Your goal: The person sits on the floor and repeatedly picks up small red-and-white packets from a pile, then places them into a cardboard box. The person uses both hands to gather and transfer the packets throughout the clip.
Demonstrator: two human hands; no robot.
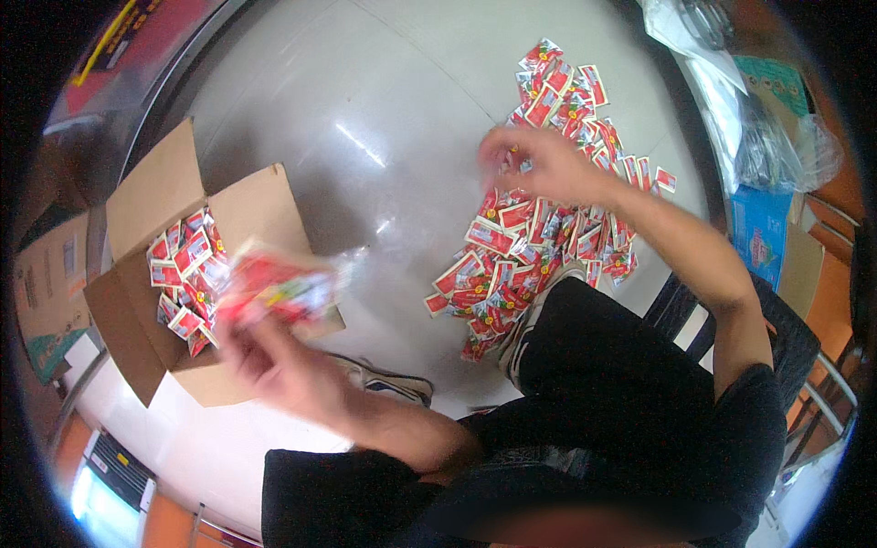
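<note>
My left hand (288, 373) is blurred by motion and grips a red sachet (281, 284), perhaps more than one, beside the right-hand flap of an open cardboard box (253, 198). Inside that box lie several red-and-white sachets (188, 253), heaped loosely. Over on the right, a long pile of similar sachets (490, 236) spreads across the grey floor. My right hand (541, 164) hovers at the pile's left side with its fingers curled. Blur hides whether anything is between those fingers.
My shoes (390, 383) stand near the box and against the pile. Another carton (58, 288) is at the far left. On the right are a blue box (757, 229), clear plastic bags (767, 147) and a metal-framed chair (832, 383). The tiled floor (397, 116) stretches between box and pile.
</note>
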